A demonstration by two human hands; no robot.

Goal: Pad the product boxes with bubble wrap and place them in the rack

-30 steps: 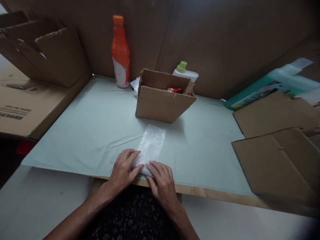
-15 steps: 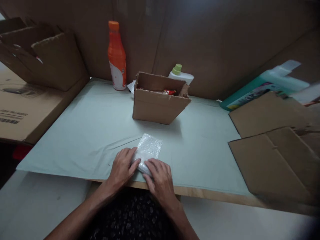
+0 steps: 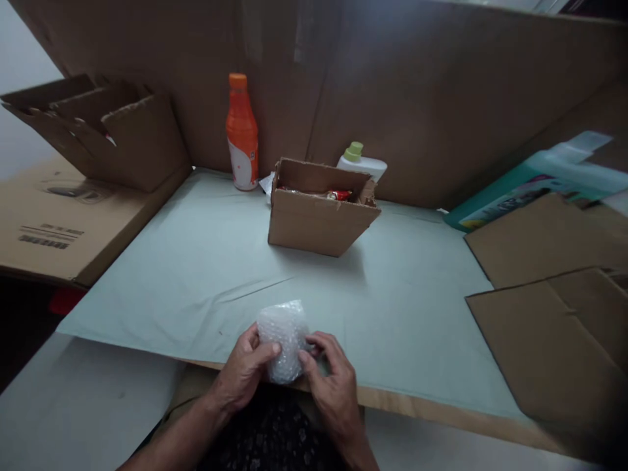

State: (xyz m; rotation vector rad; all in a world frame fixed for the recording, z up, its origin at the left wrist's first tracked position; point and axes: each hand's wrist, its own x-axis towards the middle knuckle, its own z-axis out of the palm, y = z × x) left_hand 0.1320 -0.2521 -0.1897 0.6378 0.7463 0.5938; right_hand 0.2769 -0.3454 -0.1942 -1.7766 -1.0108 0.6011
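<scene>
A small bundle of clear bubble wrap point(image 3: 285, 337) is held up at the front edge of the table. What it contains, if anything, cannot be made out. My left hand point(image 3: 248, 363) grips its left side, thumb across the near face and fingers behind. On the other side my right hand point(image 3: 331, 369) pinches the right edge between thumb and fingers. Beyond the hands stands an open cardboard box point(image 3: 314, 222), with a red shiny packet point(image 3: 339, 195) showing at its top.
Behind the box are an orange bottle point(image 3: 242, 137) and a white bottle with a green cap point(image 3: 362, 163). A green liquid jug point(image 3: 520, 186) leans at the right, beside cardboard flaps point(image 3: 544, 333). Larger cartons point(image 3: 53, 222) stand left of the cloth-covered table point(image 3: 186, 248).
The bubble wrap lay flat on the table under both hands; now it is rolled up and lifted towards me, tilted upright between my hands. The camera view has shifted slightly.
</scene>
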